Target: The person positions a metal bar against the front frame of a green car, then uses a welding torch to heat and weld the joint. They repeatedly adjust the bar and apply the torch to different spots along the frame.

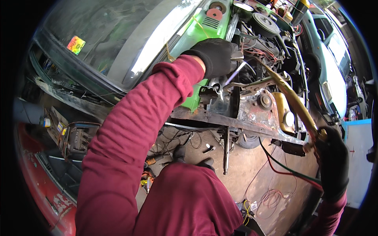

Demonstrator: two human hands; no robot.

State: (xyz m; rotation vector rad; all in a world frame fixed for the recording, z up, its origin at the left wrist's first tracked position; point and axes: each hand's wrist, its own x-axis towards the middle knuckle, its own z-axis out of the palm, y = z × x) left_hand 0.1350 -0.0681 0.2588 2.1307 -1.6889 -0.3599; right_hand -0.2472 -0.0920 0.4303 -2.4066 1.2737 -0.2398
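Note:
My right hand (pixel 332 161), in a black glove, is wrapped round the handle end of a long brass-coloured gas torch (pixel 291 96). A red and a green hose (pixel 289 169) run to it. The torch reaches up and left over the open engine bay, and a pale blue-white flame (pixel 235 73) burns at its tip. Close to the flame, my gloved left hand (pixel 212 57) is closed by the green body panel (pixel 195 35). A small shiny metal piece (pixel 237 55) shows at its fingers; what they grip is mostly hidden.
The engine (pixel 264 39) has a round air filter housing and loose wires. A yellowed plastic tank (pixel 282 110) stands beside the rusty inner fender. Below lie cables (pixel 271 200) and tools on the floor. A pale blue vehicle (pixel 330 59) is at right, a red panel (pixel 43 185) at left.

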